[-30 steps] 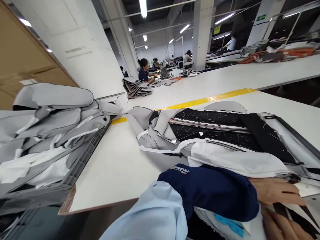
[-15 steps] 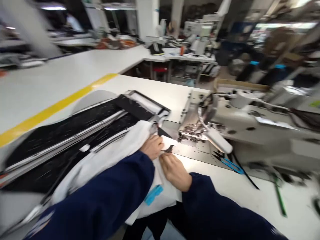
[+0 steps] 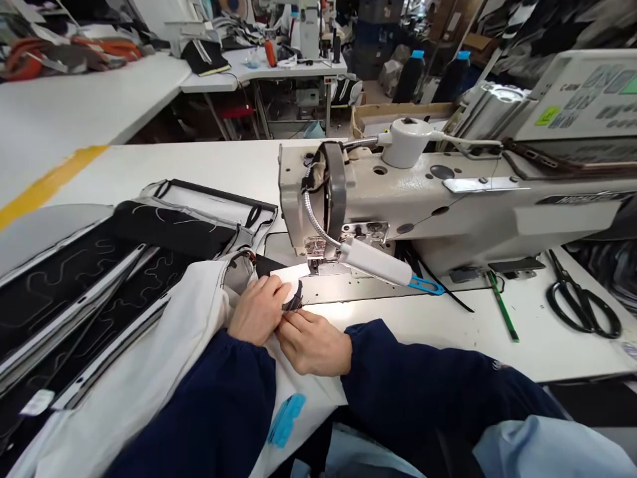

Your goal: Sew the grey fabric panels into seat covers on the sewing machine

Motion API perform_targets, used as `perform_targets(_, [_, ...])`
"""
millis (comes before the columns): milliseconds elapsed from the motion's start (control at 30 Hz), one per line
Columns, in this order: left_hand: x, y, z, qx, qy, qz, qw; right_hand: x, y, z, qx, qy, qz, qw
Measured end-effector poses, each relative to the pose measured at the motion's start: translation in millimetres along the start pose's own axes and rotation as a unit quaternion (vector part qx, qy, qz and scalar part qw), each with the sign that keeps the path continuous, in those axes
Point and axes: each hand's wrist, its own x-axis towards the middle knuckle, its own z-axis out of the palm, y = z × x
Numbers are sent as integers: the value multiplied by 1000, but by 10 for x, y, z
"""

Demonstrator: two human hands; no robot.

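Stitching Seemed Only Partly Done

At the frame's centre, the left hand [image 3: 256, 311] gripped the white strip [image 3: 288, 273]; the right hand [image 3: 316, 344] pinched the dark piece [image 3: 294, 300] beside it. Black panels [image 3: 74, 265], at left, already looked stitched; these pieces, near the sewing machine [image 3: 448, 219], seemed not yet sewn.

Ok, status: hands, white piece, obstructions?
Left hand on white piece, right hand close beside. Piece's end near presser foot. Gooseneck lamp off right, touching neither hand.
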Motion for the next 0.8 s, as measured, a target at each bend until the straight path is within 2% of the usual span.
perform_targets(100, [-18,-1,-10,5,-20,23,1000,-5,5,24,3,21,8,1000])
perform_targets(300, [-43,-39,30,-39,-7,56,998,0,24,44,17,48,18,999])
perform_targets(433, [-31,-49,57,-73,-8,54,996,0,23,45,26,61,28,997])
perform_targets(600, [-21,-37,44,-79,-57,29,995,4,27,31,20,74,20,997])
perform_targets(800, [41,-57,85,-59,-54,38,996,22,153,-22,-12,101,-6,995])
